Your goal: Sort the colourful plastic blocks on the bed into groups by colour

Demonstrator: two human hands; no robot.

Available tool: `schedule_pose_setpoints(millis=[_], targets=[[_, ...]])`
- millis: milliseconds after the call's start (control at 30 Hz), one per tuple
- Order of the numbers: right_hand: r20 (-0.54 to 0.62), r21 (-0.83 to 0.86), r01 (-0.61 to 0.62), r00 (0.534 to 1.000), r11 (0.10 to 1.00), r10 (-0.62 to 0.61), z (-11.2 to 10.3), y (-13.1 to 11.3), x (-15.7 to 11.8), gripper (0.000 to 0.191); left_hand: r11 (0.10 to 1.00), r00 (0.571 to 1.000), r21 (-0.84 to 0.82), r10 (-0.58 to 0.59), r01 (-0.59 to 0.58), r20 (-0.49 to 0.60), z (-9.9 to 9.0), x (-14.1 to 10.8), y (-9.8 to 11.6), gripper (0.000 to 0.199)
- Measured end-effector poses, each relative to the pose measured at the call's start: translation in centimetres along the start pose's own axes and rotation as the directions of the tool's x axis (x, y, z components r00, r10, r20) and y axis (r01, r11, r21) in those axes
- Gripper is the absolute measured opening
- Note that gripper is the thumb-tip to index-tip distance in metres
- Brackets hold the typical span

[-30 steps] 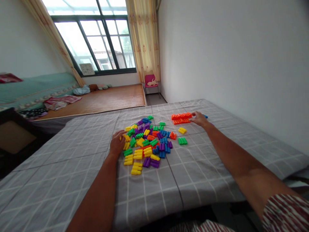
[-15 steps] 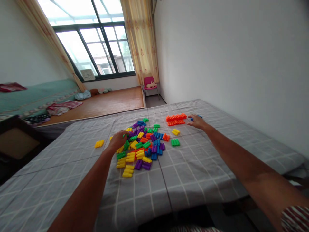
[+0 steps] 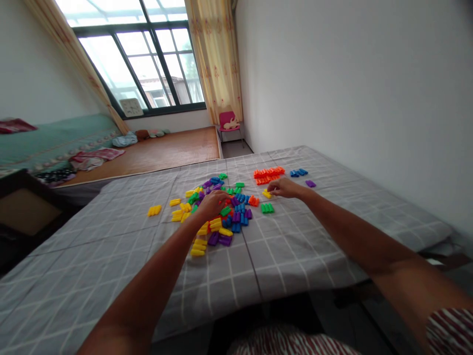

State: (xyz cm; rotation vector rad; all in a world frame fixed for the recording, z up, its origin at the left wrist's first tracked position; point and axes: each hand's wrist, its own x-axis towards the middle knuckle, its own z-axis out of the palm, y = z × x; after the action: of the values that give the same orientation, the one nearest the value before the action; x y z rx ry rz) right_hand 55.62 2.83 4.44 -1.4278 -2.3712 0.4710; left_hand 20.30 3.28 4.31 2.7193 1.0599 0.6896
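My right hand is at a yellow plastic block, its fingers bent and closed on the block's right side. My left hand reaches over a mixed pile of ribbed plastic blocks, palm down; its fingertips are among the pieces and partly hidden. Under and around it lie purple blocks, blue blocks and yellow blocks. A green block sits just in front of my right hand. Behind that hand stand orange blocks lined up in a long row.
Blue blocks and a purple block lie to the right of the orange row. A lone yellow block is left of the pile. The grey checked cloth covers the table, with a white wall along the right.
My right hand has let go of the blue block beside the orange row and come back toward me to the yellow block. My left hand has moved right across the pile.
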Motion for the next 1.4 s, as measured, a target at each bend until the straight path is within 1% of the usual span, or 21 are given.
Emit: schedule_pose_setpoints(millis=[100, 167, 233, 300, 367, 433, 467, 567, 667, 767, 867, 933, 1033, 1133, 1200, 1267, 1333, 1400], targets=[[-0.048, -0.044, -0.056, 0.997, 0.997, 0.054, 0.3, -0.8, 0.6, 0.016, 0.995, 0.995, -0.045, 0.092, -0.091, 0.028, 1.1, 0.1, 1.8, 0.03], [-0.102, -0.096, -0.106, 0.99, 0.99, 0.096, 0.5, -0.6, 0.9, 0.018, 0.989, 0.989, -0.045, 0.141, -0.139, 0.044, 1.5, 0.0, 2.6, 0.032], [-0.13, -0.128, -0.15, 0.982, 0.98, 0.134, 0.8, 0.0, 1.1, 0.02, 0.987, 0.985, -0.023, 0.161, -0.16, 0.058, 1.7, 0.0, 3.1, 0.032], [-0.114, -0.1, -0.178, 0.98, 0.979, 0.166, 1.1, 0.8, 1.0, 0.028, 0.987, 0.985, -0.01, 0.161, -0.161, 0.066, 1.7, -0.1, 3.4, 0.03], [-0.075, -0.034, -0.175, 0.982, 0.984, 0.172, 1.6, 1.4, 0.8, 0.042, 0.987, 0.983, -0.028, 0.162, -0.16, 0.083, 1.7, -0.2, 3.3, 0.031], [-0.041, 0.014, -0.142, 0.989, 0.99, 0.143, 2.0, 1.8, 0.6, 0.052, 0.987, 0.983, -0.053, 0.156, -0.151, 0.098, 1.6, -0.5, 3.2, 0.033], [-0.029, 0.023, -0.125, 0.992, 0.992, 0.126, 2.2, 1.9, 0.5, 0.054, 0.988, 0.984, -0.06, 0.146, -0.14, 0.1, 1.6, -0.7, 3.1, 0.034], [0.003, 0.034, -0.101, 0.995, 0.994, 0.101, 2.6, 2.0, 0.3, 0.051, 0.993, 0.992, -0.067, 0.098, -0.093, 0.077, 1.3, -1.1, 2.7, 0.035], [0.035, 0.078, -0.124, 0.992, 0.989, 0.121, 2.7, 2.0, 0.3, 0.047, 0.996, 0.997, -0.074, 0.051, -0.047, 0.06, 0.7, -1.4, 1.9, 0.033], [0.033, 0.094, -0.16, 0.987, 0.983, 0.158, 2.7, 2.0, 0.1, 0.045, 0.998, 1.0, -0.056, -0.008, 0.01, 0.026, 0.0, -1.7, 0.6, 0.033], [0.025, 0.095, -0.184, 0.983, 0.978, 0.183, 2.7, 1.8, -0.4, 0.045, 0.997, 0.997, -0.041, -0.071, 0.07, -0.019, -0.1, -2.3, -0.9, 0.035], [0.015, 0.116, -0.202, 0.979, 0.973, 0.201, 2.7, 1.6, -0.6, 0.045, 0.994, 0.993, -0.043, -0.1, 0.098, -0.064, 0.2, -2.7, -1.7, 0.035], [-0.03, 0.131, -0.236, 0.97, 0.963, 0.242, 3.1, 1.1, -0.8, 0.045, 0.993, 0.985, -0.058, -0.113, 0.107, -0.131, 0.9, -3.3, -2.2, 0.034], [-0.114, 0.147, -0.259, 0.954, 0.955, 0.277, 4.0, 1.0, -1.0, 0.046, 0.993, 0.984, -0.069, -0.105, 0.096, -0.143, 1.2, -3.8, -2.2, 0.033], [-0.161, 0.195, -0.247, 0.947, 0.949, 0.279, 4.5, 1.1, -1.4, 0.049, 0.994, 0.985, -0.067, -0.095, 0.086, -0.142, 1.0, -4.1, -2.3, 0.034], [-0.171, 0.258, -0.208, 0.951, 0.944, 0.256, 4.8, 1.2, -1.8, 0.055, 0.994, 0.984, -0.062, -0.101, 0.092, -0.148, 0.9, -4.3, -2.3, 0.034], [-0.167, 0.299, -0.176, 0.958, 0.938, 0.234, 4.7, 1.3, -2.3, 0.058, 0.991, 0.978, -0.058, -0.131, 0.123, -0.163, 0.7, -4.6, -2.4, 0.035], [-0.161, 0.302, -0.177, 0.959, 0.937, 0.233, 4.6, 1.1, -2.6, 0.057, 0.984, 0.967, -0.056, -0.175, 0.167, -0.184, 0.6, -4.8, -2.5, 0.035]])
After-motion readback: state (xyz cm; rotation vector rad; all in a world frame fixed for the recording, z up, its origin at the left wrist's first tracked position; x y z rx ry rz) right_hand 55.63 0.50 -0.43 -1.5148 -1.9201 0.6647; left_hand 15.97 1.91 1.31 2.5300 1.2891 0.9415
